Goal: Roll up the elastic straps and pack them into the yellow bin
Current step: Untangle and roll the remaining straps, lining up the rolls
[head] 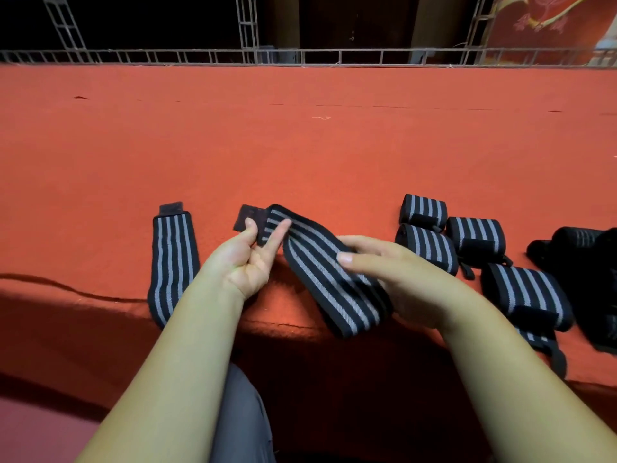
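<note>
I've got the strap (320, 265) up off the red cloth (300, 145), slanting across centre frame. My left hand (248, 262) pinches its dark tab end between thumb and nearly straight fingers to keep it taut. My right hand (400, 279) curls round the lower stretch, thumb across the stripes, placed, I'd say, to start the roll. A flat strap (172, 265) waits at left. The finished rolls (424, 212) cluster at right, clear of my hands. The bin isn't in view.
</note>
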A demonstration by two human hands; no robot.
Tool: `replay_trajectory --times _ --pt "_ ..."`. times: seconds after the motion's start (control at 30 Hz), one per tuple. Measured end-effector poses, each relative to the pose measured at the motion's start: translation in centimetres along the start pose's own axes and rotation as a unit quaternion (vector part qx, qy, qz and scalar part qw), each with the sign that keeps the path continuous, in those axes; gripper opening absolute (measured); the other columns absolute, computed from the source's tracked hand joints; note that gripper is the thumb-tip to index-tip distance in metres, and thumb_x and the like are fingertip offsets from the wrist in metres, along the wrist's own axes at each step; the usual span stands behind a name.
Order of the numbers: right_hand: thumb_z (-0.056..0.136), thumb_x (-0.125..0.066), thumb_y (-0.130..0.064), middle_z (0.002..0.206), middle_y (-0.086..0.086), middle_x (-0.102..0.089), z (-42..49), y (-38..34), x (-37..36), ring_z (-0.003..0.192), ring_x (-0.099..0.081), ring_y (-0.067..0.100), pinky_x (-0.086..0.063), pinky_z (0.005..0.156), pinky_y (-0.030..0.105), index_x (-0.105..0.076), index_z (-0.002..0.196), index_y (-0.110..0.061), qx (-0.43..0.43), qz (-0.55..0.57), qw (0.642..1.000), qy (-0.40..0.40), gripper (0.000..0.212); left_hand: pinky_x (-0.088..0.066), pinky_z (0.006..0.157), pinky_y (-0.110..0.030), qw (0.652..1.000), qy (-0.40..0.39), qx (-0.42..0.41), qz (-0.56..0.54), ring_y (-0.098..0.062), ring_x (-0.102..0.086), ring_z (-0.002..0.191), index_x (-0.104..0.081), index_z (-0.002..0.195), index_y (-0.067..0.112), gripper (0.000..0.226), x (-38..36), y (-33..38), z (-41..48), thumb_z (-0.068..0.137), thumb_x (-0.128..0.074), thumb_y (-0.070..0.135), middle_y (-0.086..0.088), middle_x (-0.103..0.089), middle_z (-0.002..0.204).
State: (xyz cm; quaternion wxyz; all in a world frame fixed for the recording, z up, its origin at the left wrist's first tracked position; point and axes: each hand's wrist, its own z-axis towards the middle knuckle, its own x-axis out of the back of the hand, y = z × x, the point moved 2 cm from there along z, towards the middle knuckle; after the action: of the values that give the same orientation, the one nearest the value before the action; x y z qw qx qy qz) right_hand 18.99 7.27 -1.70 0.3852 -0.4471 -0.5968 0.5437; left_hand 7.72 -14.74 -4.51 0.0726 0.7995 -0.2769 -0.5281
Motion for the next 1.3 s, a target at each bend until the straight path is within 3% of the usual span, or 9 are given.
replay_trajectory --times 0.13,0.23,0.3,0.43,0.6,0.87,1.0,1.13,1.3 --pt "0.099 -0.066 -0.024 0.141 0.019 -0.070 0.2 -0.5 -0.3 0.119 -0.072 0.028 -0.061 0.095 0.037 -0.069 0.144 -0.013 0.044 0.126 0.990 -0.049 0.046 -0.066 0.085 -0.056 0.999 -0.027 -0.031 -0.007 -0.053 -0.073 0.097 -0.057 0.149 0.009 0.039 -0.7 0.0 0.1 0.112 -0.056 0.021 -0.033 -0.068 0.121" --pt "0.096 -0.065 -0.015 0.121 0.008 -0.077 0.6 -0.3 -0.5 0.088 -0.078 0.019 -0.066 0.077 0.033 -0.072 0.140 -0.018 0.077 0.195 0.977 -0.030 0.044 -0.062 0.100 -0.056 0.994 -0.037 -0.075 0.075 -0.044 -0.079 0.104 -0.043 0.159 0.012 0.058 -0.5 0.6 1.1 0.110 -0.058 0.038 -0.017 -0.052 0.153" --pt "0.094 -0.068 -0.009 0.121 0.006 -0.076 1.5 0.2 -0.4 0.076 -0.076 0.019 -0.065 0.065 0.033 -0.057 0.153 -0.021 0.066 0.174 0.982 0.011 0.061 -0.053 0.108 -0.058 0.977 -0.040 -0.122 0.170 -0.035 -0.079 0.107 -0.040 0.163 0.019 0.065 -0.3 1.1 1.4 0.109 -0.054 0.052 -0.006 -0.048 0.165" --pt "0.106 -0.067 -0.013 0.135 0.013 -0.073 2.7 1.3 -0.5 0.092 -0.074 0.034 -0.050 0.041 0.028 -0.048 0.159 -0.038 -0.001 0.085 0.994 0.075 0.062 -0.040 0.118 -0.061 0.945 -0.052 -0.171 0.274 -0.033 -0.069 0.129 -0.054 0.151 0.028 0.051 -0.2 1.8 0.7 0.109 -0.051 0.057 0.002 -0.059 0.157" --pt "0.104 -0.060 0.008 0.132 0.001 -0.076 3.2 2.1 -1.4 0.112 -0.077 0.017 -0.062 0.090 0.030 -0.024 0.171 -0.021 0.033 0.024 0.996 0.078 0.082 -0.048 0.102 -0.044 0.945 -0.061 -0.191 0.257 -0.028 -0.071 0.125 -0.066 0.128 0.031 0.032 0.2 2.2 0.2 0.111 -0.051 0.054 0.006 -0.071 0.138" --pt "0.105 -0.062 0.003 0.134 0.003 -0.076 3.7 3.1 -3.4 0.124 -0.074 0.024 -0.056 0.109 0.041 -0.027 0.170 -0.029 0.045 -0.022 0.997 0.067 0.080 -0.042 0.120 -0.048 0.923 -0.048 -0.244 0.294 -0.025 -0.073 0.125 -0.065 0.134 0.027 0.034 1.6 4.1 -1.4 0.111 -0.054 0.050 0.004 -0.071 0.141" --pt "0.107 -0.065 -0.008 0.130 0.001 -0.077 4.4 3.3 -5.2 0.116 -0.077 0.018 -0.058 0.103 0.037 -0.032 0.168 -0.026 0.034 -0.028 0.997 0.057 0.072 -0.042 0.119 -0.047 0.907 -0.068 -0.273 0.313 -0.025 -0.073 0.126 -0.064 0.133 0.024 0.030 2.4 5.2 -3.0 0.117 -0.045 0.041 0.002 -0.071 0.143" --pt "0.110 -0.062 -0.021 0.130 -0.008 -0.077 5.4 3.4 -7.7 0.106 -0.077 0.010 -0.057 0.068 0.019 -0.045 0.161 -0.023 0.019 -0.046 0.997 0.066 0.054 -0.053 0.110 -0.046 0.877 -0.052 -0.309 0.364 -0.026 -0.078 0.114 -0.064 0.117 0.021 0.027 3.0 6.4 -5.0 0.116 -0.046 0.042 -0.003 -0.076 0.134" --pt "0.113 -0.054 -0.033 0.119 -0.023 -0.077 6.5 3.8 -10.0 0.091 -0.078 0.002 -0.052 0.056 0.025 -0.055 0.147 -0.038 0.018 -0.084 0.995 0.048 0.034 -0.061 0.104 -0.047 0.844 -0.012 -0.343 0.413 -0.025 -0.081 0.105 -0.064 0.116 0.014 0.031 3.9 8.7 -6.1 0.115 -0.050 0.042 -0.007 -0.077 0.128"
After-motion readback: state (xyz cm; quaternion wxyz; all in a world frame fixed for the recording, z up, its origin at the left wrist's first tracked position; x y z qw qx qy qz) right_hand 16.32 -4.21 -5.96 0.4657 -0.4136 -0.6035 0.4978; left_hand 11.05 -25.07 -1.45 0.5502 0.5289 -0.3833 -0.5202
